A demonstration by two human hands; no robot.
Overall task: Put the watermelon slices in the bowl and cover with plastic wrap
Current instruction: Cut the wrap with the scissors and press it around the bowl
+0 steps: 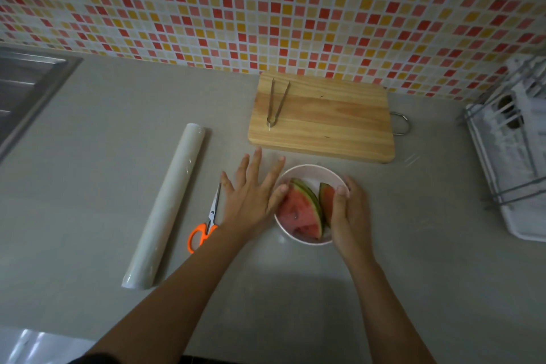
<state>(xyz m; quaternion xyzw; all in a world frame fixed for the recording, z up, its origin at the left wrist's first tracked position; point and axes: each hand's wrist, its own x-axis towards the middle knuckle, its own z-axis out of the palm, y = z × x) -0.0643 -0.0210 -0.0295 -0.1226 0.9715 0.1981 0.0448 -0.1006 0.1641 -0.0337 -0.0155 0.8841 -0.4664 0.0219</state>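
Note:
A white bowl (pixel 310 172) stands on the grey counter in the middle of the head view, with watermelon slices (pixel 298 210) inside, rinds up. My left hand (pixel 251 195) is spread flat with its fingers apart, its thumb touching the bowl's left rim. My right hand (pixel 350 213) grips the bowl's right rim, thumb over the edge beside a slice (pixel 326 196). I cannot tell if film covers the bowl. A roll of plastic wrap (pixel 167 204) lies to the left.
Orange-handled scissors (pixel 204 227) lie between the roll and my left hand. A wooden cutting board (pixel 325 118) with metal tongs (pixel 276 103) sits behind the bowl. A dish rack (pixel 511 151) stands at the right, a sink (pixel 26 83) at far left.

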